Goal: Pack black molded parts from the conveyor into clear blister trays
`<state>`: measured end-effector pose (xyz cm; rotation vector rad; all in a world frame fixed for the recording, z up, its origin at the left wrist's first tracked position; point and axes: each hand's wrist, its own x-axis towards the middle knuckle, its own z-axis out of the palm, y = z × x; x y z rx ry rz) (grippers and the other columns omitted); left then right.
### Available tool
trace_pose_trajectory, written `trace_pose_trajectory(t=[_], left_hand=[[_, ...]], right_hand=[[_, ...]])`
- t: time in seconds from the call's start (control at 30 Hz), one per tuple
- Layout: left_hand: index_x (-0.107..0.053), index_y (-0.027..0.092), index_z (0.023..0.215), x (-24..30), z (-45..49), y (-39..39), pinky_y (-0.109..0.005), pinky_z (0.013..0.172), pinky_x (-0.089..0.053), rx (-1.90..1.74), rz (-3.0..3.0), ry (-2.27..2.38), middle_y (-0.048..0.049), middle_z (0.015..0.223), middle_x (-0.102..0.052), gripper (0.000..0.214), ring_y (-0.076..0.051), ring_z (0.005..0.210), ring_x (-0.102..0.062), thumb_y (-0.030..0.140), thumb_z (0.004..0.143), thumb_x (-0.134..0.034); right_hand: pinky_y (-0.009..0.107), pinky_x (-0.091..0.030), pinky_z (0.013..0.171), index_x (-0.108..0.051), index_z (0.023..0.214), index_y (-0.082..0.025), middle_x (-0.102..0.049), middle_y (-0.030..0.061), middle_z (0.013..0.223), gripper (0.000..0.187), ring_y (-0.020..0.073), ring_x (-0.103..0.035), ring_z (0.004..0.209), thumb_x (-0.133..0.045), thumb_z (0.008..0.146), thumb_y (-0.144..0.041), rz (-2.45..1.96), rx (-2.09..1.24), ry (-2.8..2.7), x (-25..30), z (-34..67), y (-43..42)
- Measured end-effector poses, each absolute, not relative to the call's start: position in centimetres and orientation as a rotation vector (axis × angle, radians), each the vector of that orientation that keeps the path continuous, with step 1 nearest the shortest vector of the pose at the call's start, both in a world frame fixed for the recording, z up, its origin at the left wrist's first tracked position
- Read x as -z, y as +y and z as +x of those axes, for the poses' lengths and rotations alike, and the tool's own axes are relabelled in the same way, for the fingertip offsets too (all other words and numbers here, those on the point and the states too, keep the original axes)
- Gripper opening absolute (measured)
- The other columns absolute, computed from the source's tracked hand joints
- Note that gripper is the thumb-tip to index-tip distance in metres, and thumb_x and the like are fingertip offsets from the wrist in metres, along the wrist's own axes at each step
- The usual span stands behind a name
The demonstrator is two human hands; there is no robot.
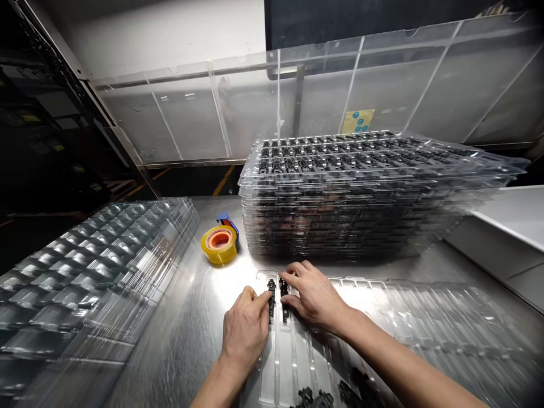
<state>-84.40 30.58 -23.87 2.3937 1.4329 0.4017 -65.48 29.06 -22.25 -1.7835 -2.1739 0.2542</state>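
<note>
A clear plastic tray [267,377] with long slots lies on the metal table in front of me. In its far left corner two narrow black plastic parts [271,306] sit side by side in neighbouring slots. My left hand [247,324] is closed, its thumb and index finger at the left part. My right hand [313,294] holds the other black part [284,310] between thumb and fingers, one at its far end and one near its middle. Loose black parts [314,398] lie on the near side of the tray, partly cut off by the frame.
Beyond the tray rises a tall stack of clear trays [331,215] filled with black parts. Another stack of clear trays [97,255] stands at left. A yellow tape roll [219,249] on a blue dispenser sits between them. A white box [510,243] is at right.
</note>
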Motion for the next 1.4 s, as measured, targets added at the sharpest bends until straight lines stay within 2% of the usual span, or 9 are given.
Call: trace_pose_trajectory(t=[0.2,0.4,0.6,0.77,0.9,1.0,1.1,1.23,1.4], left_hand=[[-0.062,0.028,0.112,23.1,-84.2,31.3,-0.029,0.070,-0.041,-0.281,2.367,1.445,-0.0027,0.093,-0.052,0.030,-0.017,0.080,-0.056,0.026,0.084,-0.052],[-0.062,0.028,0.113,22.7,-83.6,31.8,-0.028,0.069,-0.040,-0.226,2.372,1.525,-0.0023,0.093,-0.054,0.031,-0.017,0.080,-0.057,0.028,0.083,-0.052],[-0.060,0.028,0.119,22.2,-84.1,31.9,-0.030,0.078,-0.042,-0.212,2.376,1.400,-0.0040,0.096,-0.052,0.040,-0.018,0.087,-0.056,0.021,0.080,-0.050],[-0.061,0.024,0.117,21.2,-83.6,31.9,-0.032,0.078,-0.043,-0.184,2.438,1.450,-0.0066,0.097,-0.052,0.041,-0.022,0.092,-0.054,0.016,0.078,-0.050],[-0.063,0.021,0.109,19.4,-83.5,28.4,-0.032,0.078,-0.043,-0.267,2.413,1.386,-0.0068,0.097,-0.054,0.029,-0.020,0.089,-0.055,0.020,0.086,-0.046],[-0.065,0.024,0.094,18.6,-83.5,24.4,-0.035,0.079,-0.043,-0.027,2.388,1.216,-0.0051,0.100,-0.058,0.017,-0.022,0.093,-0.055,0.026,0.083,-0.053],[-0.063,0.024,0.082,18.8,-83.4,21.7,-0.036,0.077,-0.042,0.123,2.364,1.162,-0.0033,0.095,-0.062,0.014,-0.023,0.091,-0.056,0.016,0.077,-0.053],[-0.062,0.022,0.079,18.7,-83.7,20.9,-0.032,0.073,-0.040,-0.120,2.266,1.256,-0.0019,0.085,-0.064,0.019,-0.018,0.081,-0.057,0.010,0.078,-0.047],[-0.058,0.019,0.072,17.4,-84.1,23.7,-0.026,0.065,-0.041,-0.433,1.849,1.326,0.0007,0.072,-0.062,0.010,-0.014,0.070,-0.056,0.023,0.079,-0.053]], right_hand=[[0.038,-0.037,0.078,-0.054,0.119,-0.022,-0.056,0.0076,0.110,0.033,0.0256,-0.045,0.097,-0.053,0.089,-0.037,-1.785,-0.101,-2.294,21.7,-65.3,28.4],[0.035,-0.034,0.079,-0.062,0.109,-0.027,-0.055,0.0056,0.103,0.024,0.0229,-0.043,0.096,-0.053,0.089,-0.037,-1.814,-0.274,-2.232,22.1,-65.4,28.2],[0.034,-0.036,0.080,-0.061,0.114,-0.028,-0.056,0.0060,0.101,0.027,0.0222,-0.045,0.094,-0.052,0.090,-0.033,-1.833,-0.343,-2.142,21.1,-64.1,27.3],[0.033,-0.038,0.067,-0.064,0.094,-0.025,-0.060,0.0050,0.088,0.027,0.0201,-0.055,0.079,-0.040,0.094,-0.038,-2.064,-0.589,-2.024,18.6,-62.0,19.8],[0.036,-0.037,0.063,-0.059,0.082,-0.023,-0.061,0.0073,0.087,0.030,0.0258,-0.058,0.077,-0.044,0.088,-0.048,-2.351,-0.821,-1.921,18.8,-62.5,14.2],[0.036,-0.039,0.068,-0.058,0.082,-0.023,-0.061,0.0061,0.089,0.020,0.0249,-0.058,0.081,-0.048,0.086,-0.041,-2.283,-0.864,-1.857,20.0,-63.5,13.0],[0.035,-0.040,0.071,-0.057,0.081,-0.024,-0.061,0.0043,0.087,0.021,0.0215,-0.057,0.082,-0.039,0.090,-0.032,-2.213,-0.751,-1.785,20.7,-64.0,13.1],[0.034,-0.040,0.070,-0.055,0.079,-0.024,-0.061,0.0036,0.083,0.028,0.0204,-0.056,0.078,-0.034,0.092,-0.037,-2.126,-0.743,-1.727,20.4,-63.7,12.4],[0.029,-0.040,0.061,-0.050,0.072,-0.023,-0.056,0.0011,0.070,0.037,0.0170,-0.052,0.065,-0.035,0.091,-0.051,-1.946,-0.992,-1.409,18.7,-62.9,12.0]])
